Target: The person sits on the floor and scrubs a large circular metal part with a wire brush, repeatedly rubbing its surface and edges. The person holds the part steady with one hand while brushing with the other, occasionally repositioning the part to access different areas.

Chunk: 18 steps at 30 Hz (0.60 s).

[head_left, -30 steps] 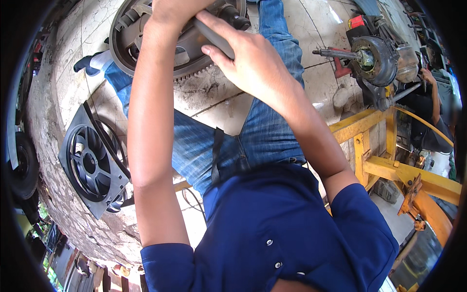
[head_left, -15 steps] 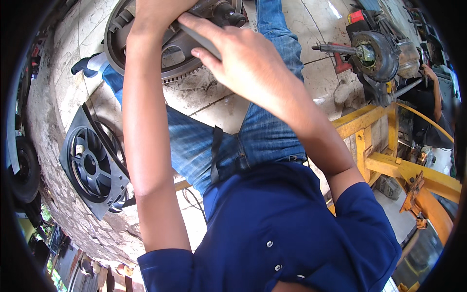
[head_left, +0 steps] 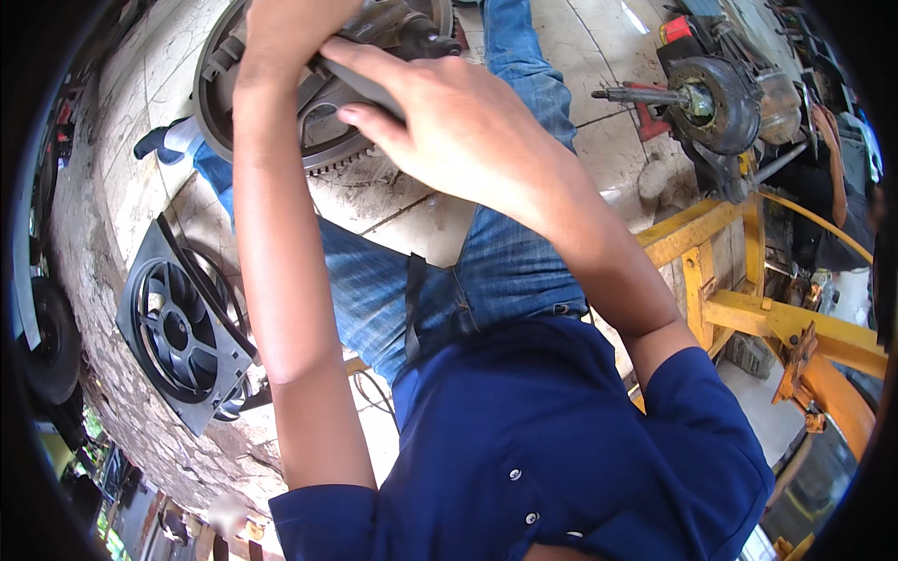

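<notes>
A large round flywheel (head_left: 323,161) with teeth along its rim lies on the floor between my legs, and its upper part runs out of the picture. On top of it sit dark metal parts (head_left: 416,35). My right hand (head_left: 458,126) reaches in over it, closed on a dark grey bar (head_left: 369,89), the index finger lying along it and the thumb below. The bar's far end is hidden near my left wrist. My left hand (head_left: 297,35) is over the left part of the flywheel; its fingers lie beyond the top edge or out of sight.
A black cooling fan in its frame (head_left: 178,327) stands at left on rough concrete. At right are a yellow metal frame (head_left: 702,280) and a shafted round assembly (head_left: 716,103). Another person's arm (head_left: 832,159) shows at far right. A tyre (head_left: 51,327) is at far left.
The view has shifted a little, so the flywheel and fan appear slightly lower. Both hands stay over the flywheel, the right one still gripping the bar.
</notes>
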Tool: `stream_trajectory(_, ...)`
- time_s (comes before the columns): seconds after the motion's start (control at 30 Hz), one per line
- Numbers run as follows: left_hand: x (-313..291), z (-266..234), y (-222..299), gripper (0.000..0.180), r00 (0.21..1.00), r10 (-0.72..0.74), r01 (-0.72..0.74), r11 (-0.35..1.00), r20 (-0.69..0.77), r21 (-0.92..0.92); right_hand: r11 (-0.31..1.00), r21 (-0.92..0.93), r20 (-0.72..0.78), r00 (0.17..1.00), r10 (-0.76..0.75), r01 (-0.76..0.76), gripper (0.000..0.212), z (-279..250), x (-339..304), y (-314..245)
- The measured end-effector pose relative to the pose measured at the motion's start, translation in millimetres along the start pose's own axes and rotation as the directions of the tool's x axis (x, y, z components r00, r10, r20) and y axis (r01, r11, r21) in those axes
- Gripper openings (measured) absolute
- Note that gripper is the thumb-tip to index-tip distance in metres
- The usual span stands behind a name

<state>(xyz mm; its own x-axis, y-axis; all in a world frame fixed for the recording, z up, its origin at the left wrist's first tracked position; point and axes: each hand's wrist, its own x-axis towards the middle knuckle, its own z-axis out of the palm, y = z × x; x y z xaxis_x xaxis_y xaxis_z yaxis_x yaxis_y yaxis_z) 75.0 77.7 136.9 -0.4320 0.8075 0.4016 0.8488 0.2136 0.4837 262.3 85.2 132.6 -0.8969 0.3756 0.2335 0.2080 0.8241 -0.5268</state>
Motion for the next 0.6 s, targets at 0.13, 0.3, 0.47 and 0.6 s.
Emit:
stream_trajectory(0.13, 34.4, 14.5, -30.0, 0.043, 0.988, -0.149, 0.149, 0.989, 0.039, 0.006, 0.998, 0.044, -0.004, 0.999, 0.032, -0.032, 0.041, -4.4, 27.8, 4.0)
stream_trajectory(0.3, 25.1, 3.6, -37.6, 0.043, 0.984, -0.18, 0.18, 0.984, 0.018, 0.007, 0.995, 0.093, -0.005, 0.999, 0.033, -0.032, 0.039, -0.1, 32.5, -1.1)
stream_trajectory(0.47, -3.6, 9.8, -10.8, 0.04, 0.989, -0.11, 0.098, 0.988, -0.096, -0.119, 0.999, 0.02, -0.015, 0.999, 0.035, -0.035, 0.038, -1.6, 0.2, 0.3)
stream_trajectory(0.6, 25.5, 6.1, -44.3, 0.044, 0.976, -0.217, 0.217, 0.976, 0.004, 0.019, 0.979, 0.183, 0.104, 0.992, 0.072, -0.091, 0.043, -9.3, 44.5, -2.1)
